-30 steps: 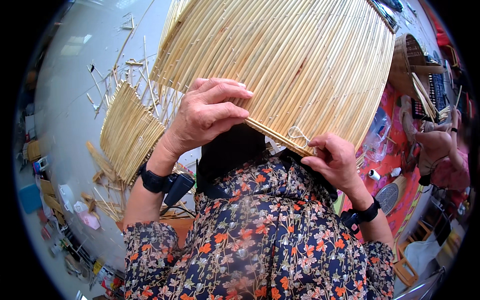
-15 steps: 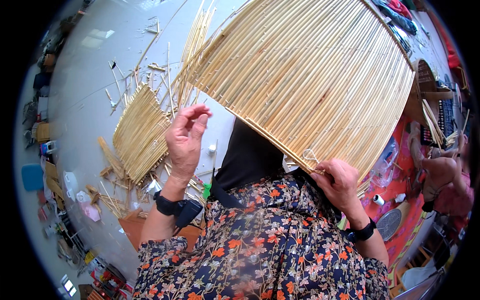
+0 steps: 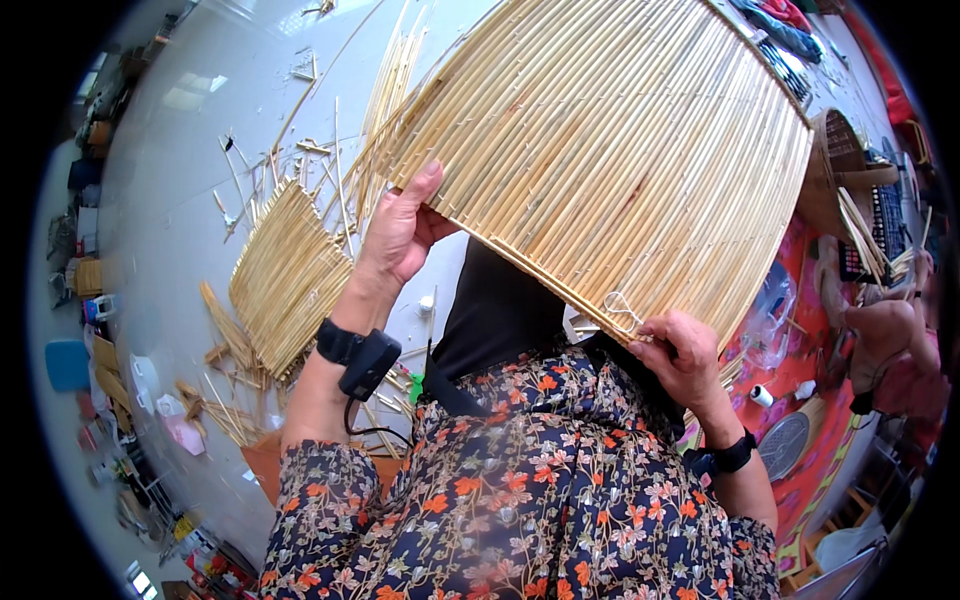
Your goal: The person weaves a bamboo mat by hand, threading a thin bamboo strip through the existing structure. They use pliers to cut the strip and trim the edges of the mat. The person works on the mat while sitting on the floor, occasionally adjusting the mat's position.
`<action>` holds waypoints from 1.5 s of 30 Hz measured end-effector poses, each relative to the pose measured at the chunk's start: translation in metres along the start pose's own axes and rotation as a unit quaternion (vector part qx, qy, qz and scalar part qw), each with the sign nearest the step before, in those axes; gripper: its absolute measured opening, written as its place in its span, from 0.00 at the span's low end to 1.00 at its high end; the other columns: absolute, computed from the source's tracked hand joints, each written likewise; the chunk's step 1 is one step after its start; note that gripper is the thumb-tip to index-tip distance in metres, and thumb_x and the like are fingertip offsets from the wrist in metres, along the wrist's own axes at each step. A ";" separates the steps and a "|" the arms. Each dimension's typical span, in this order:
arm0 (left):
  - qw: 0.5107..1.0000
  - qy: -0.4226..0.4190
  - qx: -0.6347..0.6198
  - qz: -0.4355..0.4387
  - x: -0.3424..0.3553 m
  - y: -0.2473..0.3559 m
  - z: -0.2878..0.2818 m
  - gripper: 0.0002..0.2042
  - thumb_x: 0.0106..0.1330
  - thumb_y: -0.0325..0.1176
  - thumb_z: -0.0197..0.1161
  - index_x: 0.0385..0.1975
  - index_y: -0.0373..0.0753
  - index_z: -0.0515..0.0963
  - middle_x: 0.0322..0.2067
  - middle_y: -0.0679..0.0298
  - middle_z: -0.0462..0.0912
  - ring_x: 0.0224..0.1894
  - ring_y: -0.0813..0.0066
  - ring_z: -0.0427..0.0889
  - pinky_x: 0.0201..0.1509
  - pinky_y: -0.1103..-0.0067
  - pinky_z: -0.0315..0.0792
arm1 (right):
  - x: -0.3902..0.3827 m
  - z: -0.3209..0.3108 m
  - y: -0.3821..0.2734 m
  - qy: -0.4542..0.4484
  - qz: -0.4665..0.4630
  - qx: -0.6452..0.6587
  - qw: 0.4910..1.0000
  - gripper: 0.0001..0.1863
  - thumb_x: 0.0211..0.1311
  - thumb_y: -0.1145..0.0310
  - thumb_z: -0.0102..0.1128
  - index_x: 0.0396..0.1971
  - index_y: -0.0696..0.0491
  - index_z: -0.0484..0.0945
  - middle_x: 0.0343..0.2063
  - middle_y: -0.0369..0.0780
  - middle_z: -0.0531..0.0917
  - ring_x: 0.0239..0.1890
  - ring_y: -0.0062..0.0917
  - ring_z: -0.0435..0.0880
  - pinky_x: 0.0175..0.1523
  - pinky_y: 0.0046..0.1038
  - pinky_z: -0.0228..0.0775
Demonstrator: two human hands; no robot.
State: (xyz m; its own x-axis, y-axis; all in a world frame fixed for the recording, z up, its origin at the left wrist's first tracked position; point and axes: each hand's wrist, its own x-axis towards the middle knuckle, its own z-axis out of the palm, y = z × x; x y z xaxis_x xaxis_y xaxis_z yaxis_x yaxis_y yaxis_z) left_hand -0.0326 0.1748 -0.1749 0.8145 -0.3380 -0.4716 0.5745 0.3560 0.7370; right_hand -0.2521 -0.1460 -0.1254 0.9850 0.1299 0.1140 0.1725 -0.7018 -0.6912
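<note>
We find a broad reed mat (image 3: 600,180) spread in front of the person, over the floor (image 3: 170,260), its near edge slanting down from the left hand (image 3: 405,235) to the right hand (image 3: 683,365). The left grip is narrow and holds the mat at its near left corner, thumb on the upper face, fingers mostly hidden beneath. The right grip is closed to a pinch on the near edge, farther along toward the right; whether it also holds a cord end we cannot tell. Just beside that pinch, a slack loop of white cord (image 3: 618,308) stands on the mat. As to progress, we note rows of small stitches across the reeds, and judge most of the visible field bound. We judge the near edge unfinished: the loop is not drawn tight, and the outermost reeds there look less firmly seated. Unbound reeds (image 3: 390,90) fan out beyond the mat's left side. A smaller slatted panel (image 3: 290,280) lies toward the floor's left edge, among offcuts. Toward its right edge, a red floor covering (image 3: 790,345) carries a white spool (image 3: 761,396), well apart from the mat.
</note>
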 end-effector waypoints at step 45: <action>0.667 -0.313 0.612 0.289 -0.052 -0.021 0.066 0.10 0.53 0.23 0.77 0.34 0.43 0.88 0.37 0.66 0.82 0.42 0.67 0.81 0.46 0.73 0.72 | -0.028 -0.030 0.032 0.108 0.287 0.370 0.877 0.08 0.74 0.72 0.59 0.45 0.60 0.83 0.28 0.31 0.81 0.28 0.11 0.77 0.35 0.17 0.73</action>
State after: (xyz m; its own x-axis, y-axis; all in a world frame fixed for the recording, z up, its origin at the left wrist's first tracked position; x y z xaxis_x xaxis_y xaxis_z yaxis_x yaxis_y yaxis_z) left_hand -0.0924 0.1271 -0.1337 0.4574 -0.8861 0.0749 -0.6286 -0.2626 0.7320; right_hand -0.2736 -0.1930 -0.1298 0.8999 -0.2872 -0.3281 -0.3282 0.0494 -0.9433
